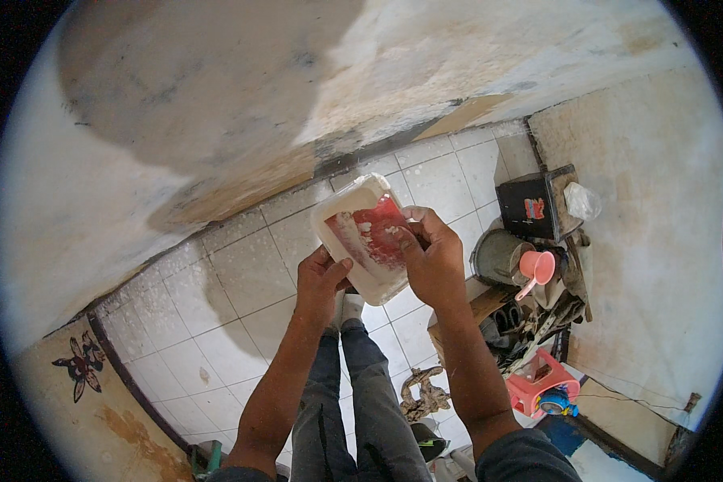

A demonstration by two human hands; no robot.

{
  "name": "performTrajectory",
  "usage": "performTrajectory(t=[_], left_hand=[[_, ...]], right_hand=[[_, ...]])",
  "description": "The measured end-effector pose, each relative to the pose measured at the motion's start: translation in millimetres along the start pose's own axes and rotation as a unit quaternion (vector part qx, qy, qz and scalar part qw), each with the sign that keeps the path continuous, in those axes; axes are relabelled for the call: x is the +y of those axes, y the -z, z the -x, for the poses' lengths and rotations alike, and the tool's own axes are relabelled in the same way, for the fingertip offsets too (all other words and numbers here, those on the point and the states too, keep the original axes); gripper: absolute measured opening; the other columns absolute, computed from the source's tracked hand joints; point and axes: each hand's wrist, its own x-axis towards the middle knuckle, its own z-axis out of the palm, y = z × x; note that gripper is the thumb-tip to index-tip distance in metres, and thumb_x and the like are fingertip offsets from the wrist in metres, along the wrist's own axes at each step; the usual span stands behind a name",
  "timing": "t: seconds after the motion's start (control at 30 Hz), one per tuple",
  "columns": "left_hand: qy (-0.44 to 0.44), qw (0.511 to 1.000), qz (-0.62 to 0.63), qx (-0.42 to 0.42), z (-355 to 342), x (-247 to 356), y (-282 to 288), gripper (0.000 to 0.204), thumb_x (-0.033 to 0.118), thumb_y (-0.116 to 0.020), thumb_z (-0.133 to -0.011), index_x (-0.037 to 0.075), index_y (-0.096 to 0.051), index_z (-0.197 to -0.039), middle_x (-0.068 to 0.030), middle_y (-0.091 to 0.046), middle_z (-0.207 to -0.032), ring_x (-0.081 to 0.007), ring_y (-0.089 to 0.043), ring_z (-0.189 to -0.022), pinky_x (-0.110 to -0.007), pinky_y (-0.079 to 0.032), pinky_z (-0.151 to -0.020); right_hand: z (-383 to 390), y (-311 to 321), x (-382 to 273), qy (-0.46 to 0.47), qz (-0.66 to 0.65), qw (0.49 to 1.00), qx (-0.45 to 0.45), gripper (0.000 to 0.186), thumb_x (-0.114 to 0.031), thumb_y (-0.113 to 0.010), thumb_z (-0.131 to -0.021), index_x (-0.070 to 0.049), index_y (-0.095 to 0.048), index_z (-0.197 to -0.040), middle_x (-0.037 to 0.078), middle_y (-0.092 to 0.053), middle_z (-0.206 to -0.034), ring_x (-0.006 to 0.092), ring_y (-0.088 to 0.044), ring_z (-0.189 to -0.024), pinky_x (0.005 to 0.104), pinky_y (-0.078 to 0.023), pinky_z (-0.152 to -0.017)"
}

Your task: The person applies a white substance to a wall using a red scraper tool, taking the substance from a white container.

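Grip: left hand (321, 277) clamped on the lower-left edge of the white tray (363, 237), right hand (434, 257) pinching a scraper at its right rim | tray held chest-high over the tiled floor (225, 297) | long axis runs between both hands, slanting up-left

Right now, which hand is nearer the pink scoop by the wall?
Right. The right hand grips the white tray's right edge, on the side toward the pink scoop. The left hand holds the tray's lower left edge, farther away.
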Motion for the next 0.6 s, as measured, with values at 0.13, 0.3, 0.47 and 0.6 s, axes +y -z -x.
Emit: performTrajectory(t=[0.13, 0.3, 0.47, 0.6], left_hand=[[-0.003, 1.000, -0.002, 0.010, 0, 3, 4, 0.032, 0.009, -0.060, -0.083, -0.003, -0.055, -0.113, -0.0127, -0.064, -0.102, -0.0210, -0.066, -0.087, -0.037, -0.057, -0.077], [-0.010, 0.999, 0.037, 0.028, -5, 6, 15, 0.031, 0.007, -0.059, -0.082, -0.002, -0.056, -0.111, -0.0115, -0.064, -0.101, -0.0196, -0.066, -0.085, -0.036, -0.057, -0.076], [-0.027, 0.999, 0.024, 0.025, -7, 15, 23, 0.043, 0.015, -0.062, -0.080, -0.004, -0.049, -0.116, -0.0139, -0.061, -0.108, -0.0250, -0.064, -0.096, -0.040, -0.055, -0.083], [-0.044, 0.997, 0.043, 0.049, -5, 22, 23, 0.031, 0.011, -0.060, -0.080, -0.002, -0.057, -0.108, -0.0109, -0.065, -0.098, -0.0187, -0.067, -0.082, -0.035, -0.057, -0.075]], right_hand=[[-10, 4, 3, -0.091, -0.117, 0.989, -0.018, 0.022, -0.007, -0.059, -0.087, 0.000, -0.057, -0.108, 0.017, -0.067, -0.090, 0.0186, -0.066, -0.077, 0.0286, -0.052, -0.068], [-19, 14, 12, -0.108, -0.300, 0.948, -0.012, 0.027, -0.009, -0.060, -0.087, 0.003, -0.053, -0.110, 0.015, -0.066, -0.092, 0.0168, -0.065, -0.078, 0.0267, -0.053, -0.067], [-34, 16, 25, -0.115, -0.395, 0.911, -0.037, 0.025, -0.008, -0.058, -0.088, 0.001, -0.053, -0.111, 0.011, -0.064, -0.096, 0.0164, -0.064, -0.080, 0.0266, -0.053, -0.068], [-50, 13, 29, -0.132, -0.472, 0.870, -0.056, 0.023, -0.008, -0.058, -0.088, -0.002, -0.054, -0.109, 0.006, -0.063, -0.095, 0.0138, -0.062, -0.083, 0.0249, -0.052, -0.071]])
